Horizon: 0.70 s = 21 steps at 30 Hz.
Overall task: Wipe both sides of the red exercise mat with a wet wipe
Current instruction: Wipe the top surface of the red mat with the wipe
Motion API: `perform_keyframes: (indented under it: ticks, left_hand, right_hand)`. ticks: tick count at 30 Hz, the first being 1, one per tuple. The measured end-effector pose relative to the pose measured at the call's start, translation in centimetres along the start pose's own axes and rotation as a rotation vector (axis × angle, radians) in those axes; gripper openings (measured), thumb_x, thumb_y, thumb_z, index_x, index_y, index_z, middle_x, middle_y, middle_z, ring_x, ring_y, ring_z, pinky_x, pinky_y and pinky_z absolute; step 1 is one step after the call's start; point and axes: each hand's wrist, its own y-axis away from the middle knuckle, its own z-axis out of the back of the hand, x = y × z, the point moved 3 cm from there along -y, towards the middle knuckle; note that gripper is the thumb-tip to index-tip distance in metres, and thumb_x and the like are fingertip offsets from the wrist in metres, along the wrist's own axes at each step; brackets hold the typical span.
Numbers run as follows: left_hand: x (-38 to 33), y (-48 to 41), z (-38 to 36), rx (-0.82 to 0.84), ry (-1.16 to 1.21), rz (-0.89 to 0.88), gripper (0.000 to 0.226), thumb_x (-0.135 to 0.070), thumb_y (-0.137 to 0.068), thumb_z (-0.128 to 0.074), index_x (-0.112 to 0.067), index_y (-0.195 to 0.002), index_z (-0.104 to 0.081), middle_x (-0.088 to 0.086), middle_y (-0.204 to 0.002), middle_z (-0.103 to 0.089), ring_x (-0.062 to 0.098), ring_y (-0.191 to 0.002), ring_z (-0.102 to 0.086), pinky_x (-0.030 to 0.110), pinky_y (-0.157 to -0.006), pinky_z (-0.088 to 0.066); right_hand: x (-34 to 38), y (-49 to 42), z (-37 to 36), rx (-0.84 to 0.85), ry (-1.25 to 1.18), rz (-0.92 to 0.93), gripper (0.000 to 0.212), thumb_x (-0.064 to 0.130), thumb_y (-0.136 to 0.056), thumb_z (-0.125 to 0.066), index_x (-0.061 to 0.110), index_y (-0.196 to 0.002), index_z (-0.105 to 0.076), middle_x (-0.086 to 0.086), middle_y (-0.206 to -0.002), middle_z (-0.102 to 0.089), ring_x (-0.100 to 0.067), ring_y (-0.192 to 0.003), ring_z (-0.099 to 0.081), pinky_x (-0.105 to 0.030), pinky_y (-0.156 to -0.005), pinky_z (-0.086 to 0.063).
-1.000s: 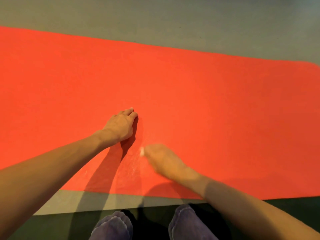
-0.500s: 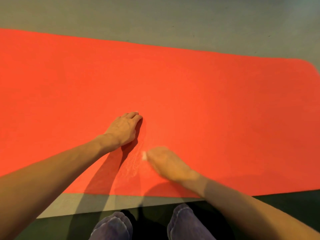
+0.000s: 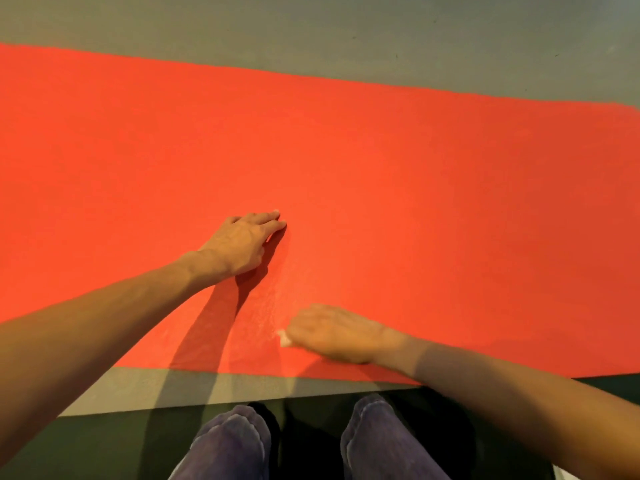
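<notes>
Left hand (image 3: 242,244) laid flat on mat (image 3: 415,185), fingers straight; judged pinning it against sliding. Right hand (image 3: 332,332), nearer body, pressed flat over wipe (image 3: 284,339). Pale streak (image 3: 277,299) noted between hands.

We see only our own arms and legs. Our left forearm (image 3: 104,334) and right forearm (image 3: 502,386) are bare right to the picture's edges. Our left grip (image 3: 242,242) is sharp: tendons ridge its back, and short nails show on two fingertips. Our right grip (image 3: 332,332) is smeared by blur, its fingers melting into one soft shape. Lower down, our legs wear dark blue-purple trousers of heavy, denim-like cloth. A paler, worn seam curves over the left knee (image 3: 232,445), another over the right knee (image 3: 377,431).
</notes>
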Motion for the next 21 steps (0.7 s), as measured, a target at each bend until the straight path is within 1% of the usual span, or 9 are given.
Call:
perform_keyframes:
  ticks: [3,5,7,8,10,13,15,19,21]
  left_hand:
    - [0.9,0.6,-0.1,-0.016,-0.028,0.075,0.066,-0.007,-0.087,-0.048,-0.018,-0.149,-0.028,0.001,-0.159,-0.017,0.022,-0.141,-0.028,0.038,-0.107,-0.028]
    - [2.2,1.1,-0.1,-0.023,-0.04,0.102,0.067,-0.007,-0.086,-0.048,-0.014,-0.149,-0.026,0.004,-0.158,-0.02,0.023,-0.14,-0.03,0.038,-0.108,-0.029]
    - [3.3,1.6,-0.1,-0.013,-0.065,0.114,0.067,-0.007,-0.087,-0.047,-0.015,-0.15,-0.026,0.003,-0.159,-0.019,0.025,-0.139,-0.031,0.038,-0.107,-0.029]
    - [3.7,1.9,-0.1,-0.008,-0.076,0.121,0.068,-0.007,-0.087,-0.047,-0.018,-0.151,-0.025,0.002,-0.159,-0.018,0.025,-0.139,-0.031,0.038,-0.107,-0.028]
    - [4.3,2.4,-0.1,0.001,-0.084,0.13,0.069,-0.007,-0.087,-0.047,-0.024,-0.151,-0.024,0.001,-0.16,-0.016,0.025,-0.139,-0.031,0.038,-0.106,-0.029]
    - [5.2,2.9,-0.6,0.003,-0.067,0.129,0.072,-0.006,-0.087,-0.046,-0.029,-0.151,-0.022,0.001,-0.16,-0.014,0.024,-0.14,-0.029,0.037,-0.107,-0.029]
    - [5.6,3.2,-1.0,0.001,-0.022,0.121,0.075,-0.004,-0.084,-0.047,-0.027,-0.151,-0.023,0.0,-0.16,-0.014,0.023,-0.142,-0.029,0.038,-0.11,-0.03]
    - [5.9,3.5,-1.3,-0.011,0.057,0.107,0.073,-0.001,-0.083,-0.045,-0.021,-0.15,-0.026,0.001,-0.16,-0.015,0.02,-0.144,-0.026,0.039,-0.112,-0.03]
    - [6.2,3.6,-1.3,-0.005,0.077,0.095,0.071,0.0,-0.084,-0.043,-0.019,-0.15,-0.027,0.002,-0.159,-0.016,0.02,-0.144,-0.025,0.038,-0.113,-0.028]
  right_hand:
    - [-1.2,-1.2,0.6,0.137,0.033,0.092,0.009,0.012,-0.087,-0.054,0.015,-0.087,-0.046,-0.007,-0.074,-0.058,-0.02,-0.068,-0.05,-0.026,-0.066,-0.03]
    - [-4.7,-3.1,1.8,-0.044,0.135,-0.119,0.015,0.016,-0.088,-0.05,0.02,-0.083,-0.036,-0.007,-0.068,-0.056,-0.021,-0.065,-0.048,-0.03,-0.061,-0.03]
    - [-6.9,-4.4,2.6,-0.228,0.188,-0.41,0.031,0.009,-0.085,-0.061,0.021,-0.082,-0.033,-0.008,-0.066,-0.054,-0.026,-0.063,-0.049,-0.032,-0.059,-0.029]
    - [-6.6,-4.7,2.0,-0.287,0.17,-0.45,0.039,0.003,-0.079,-0.069,0.021,-0.083,-0.034,-0.008,-0.067,-0.054,-0.024,-0.065,-0.047,-0.032,-0.06,-0.028]
    - [-3.1,-4.8,-0.1,-0.246,0.068,-0.313,0.036,0.001,-0.077,-0.071,0.018,-0.087,-0.04,-0.008,-0.071,-0.056,-0.02,-0.069,-0.043,-0.031,-0.063,-0.032]
    - [2.8,-3.6,-2.7,0.116,-0.111,0.092,0.011,0.006,-0.085,-0.066,0.009,-0.093,-0.058,-0.011,-0.083,-0.062,-0.023,-0.078,-0.053,-0.035,-0.072,-0.041]
    - [1.7,-4.5,-2.0,0.162,-0.119,0.14,0.02,0.003,-0.082,-0.067,0.013,-0.092,-0.053,-0.009,-0.082,-0.062,-0.018,-0.078,-0.046,-0.03,-0.072,-0.035]
    - [-5.3,-8.1,0.9,-0.21,0.093,-0.311,0.033,0.002,-0.08,-0.069,0.018,-0.081,-0.04,-0.008,-0.066,-0.054,-0.023,-0.063,-0.045,-0.032,-0.057,-0.026]
    - [-4.7,-8.7,0.1,-0.251,0.071,-0.38,0.029,0.002,-0.081,-0.067,0.016,-0.083,-0.042,-0.009,-0.068,-0.056,-0.023,-0.066,-0.046,-0.032,-0.059,-0.028]
